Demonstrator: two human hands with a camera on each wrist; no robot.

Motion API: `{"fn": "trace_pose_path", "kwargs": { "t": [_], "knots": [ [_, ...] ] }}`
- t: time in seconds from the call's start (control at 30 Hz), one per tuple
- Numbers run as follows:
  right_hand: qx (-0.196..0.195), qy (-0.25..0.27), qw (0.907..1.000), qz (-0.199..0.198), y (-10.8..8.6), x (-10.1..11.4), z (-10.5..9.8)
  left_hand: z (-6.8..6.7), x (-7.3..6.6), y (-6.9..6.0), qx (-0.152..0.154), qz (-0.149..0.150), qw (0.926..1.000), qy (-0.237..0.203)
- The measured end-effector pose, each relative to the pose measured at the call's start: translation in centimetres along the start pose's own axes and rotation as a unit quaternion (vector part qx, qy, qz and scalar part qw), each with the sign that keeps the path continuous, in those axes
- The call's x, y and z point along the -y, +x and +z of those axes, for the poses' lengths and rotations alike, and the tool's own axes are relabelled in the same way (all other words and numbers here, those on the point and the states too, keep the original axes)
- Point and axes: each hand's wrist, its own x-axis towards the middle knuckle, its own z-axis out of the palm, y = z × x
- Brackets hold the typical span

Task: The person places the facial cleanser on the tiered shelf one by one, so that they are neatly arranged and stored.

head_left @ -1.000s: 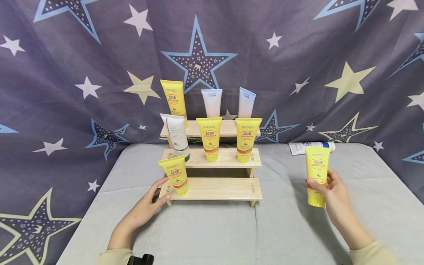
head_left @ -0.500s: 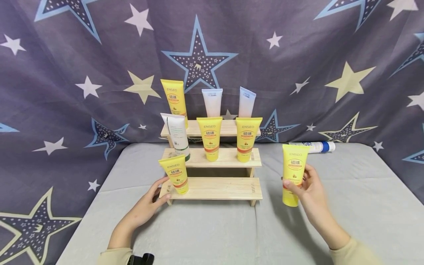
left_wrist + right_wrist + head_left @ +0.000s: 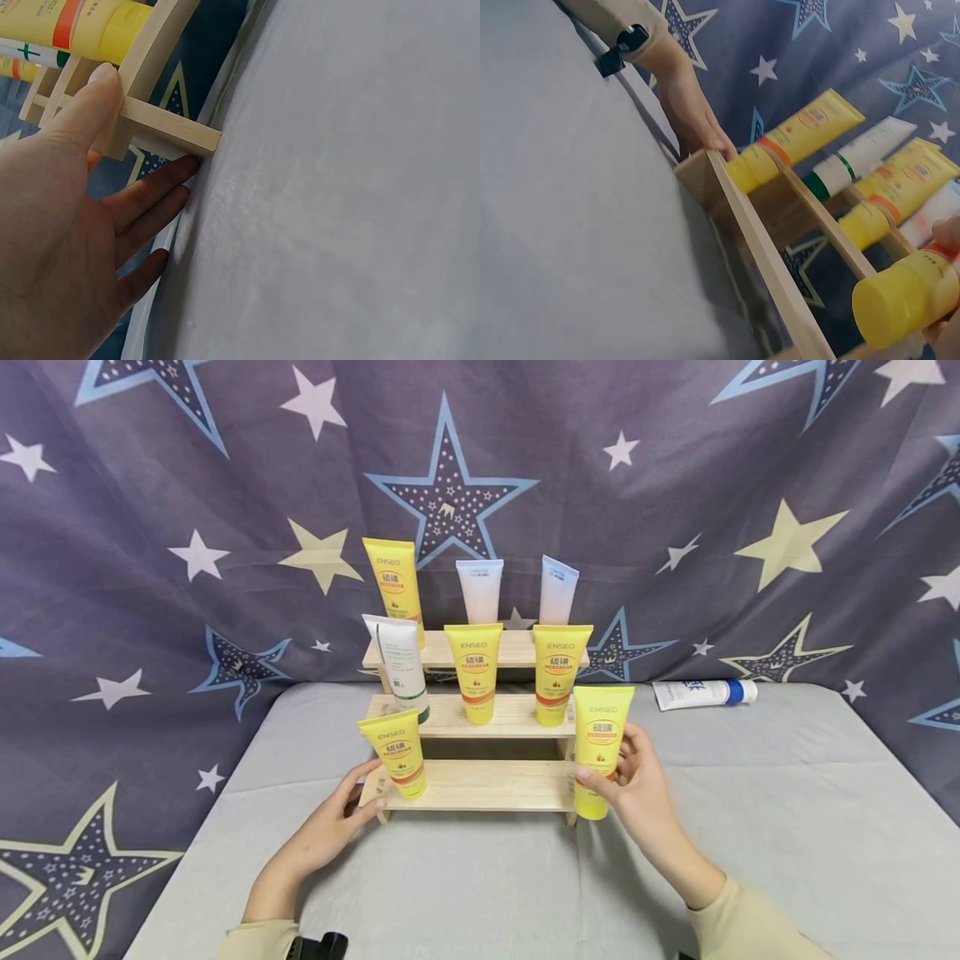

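Observation:
My right hand (image 3: 645, 793) grips a yellow squeeze tube (image 3: 602, 735) cap down, in front of the right end of the low step. In the right wrist view the tube's yellow cap (image 3: 889, 311) hangs clear of the wood. At the low step's left end, my left hand (image 3: 330, 827) holds the wooden tiered stand (image 3: 487, 785). Its thumb lies on the shelf edge (image 3: 139, 71) while the other fingers reach past the leg, the index mostly hidden. Beside it another yellow tube (image 3: 401, 756) stands tilted on that step.
On the middle step stand a white tube (image 3: 401, 664) and two yellow tubes (image 3: 477, 672). The top step bears a yellow tube (image 3: 395, 581) and two pale tubes (image 3: 482, 592). A white tube with a blue cap (image 3: 697, 693) lies back right on the grey cloth (image 3: 480, 885).
My right hand has carried the yellow tube leftward from the right side to the low step's right end. The lying white tube is uncovered again. My left hand stays put.

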Motion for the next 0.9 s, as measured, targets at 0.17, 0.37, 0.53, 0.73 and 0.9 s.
{"fn": "trace_pose_path", "kwargs": {
  "t": [0.17,0.37,0.53,0.73,0.9],
  "knots": [
    [0.012,0.038,0.9992,-0.005,0.3,0.2,2.0,-0.1,-0.2,-0.1,0.001,0.001,1.0000,-0.004],
    [0.023,0.063,0.9978,-0.005,1.0,-0.3,4.1,-0.1,-0.2,-0.1,0.003,0.002,1.0000,-0.005],
    [0.026,0.073,0.9970,-0.004,1.4,-0.7,5.6,-0.1,-0.1,0.0,0.006,0.000,1.0000,-0.007],
    [0.036,0.066,0.9972,0.007,1.8,-1.1,7.1,-0.1,-0.1,0.0,0.004,0.001,1.0000,-0.007],
    [0.048,0.060,0.9969,0.014,2.0,-1.3,8.2,0.0,-0.1,0.0,0.005,0.002,0.9999,-0.009]
  ]
}}
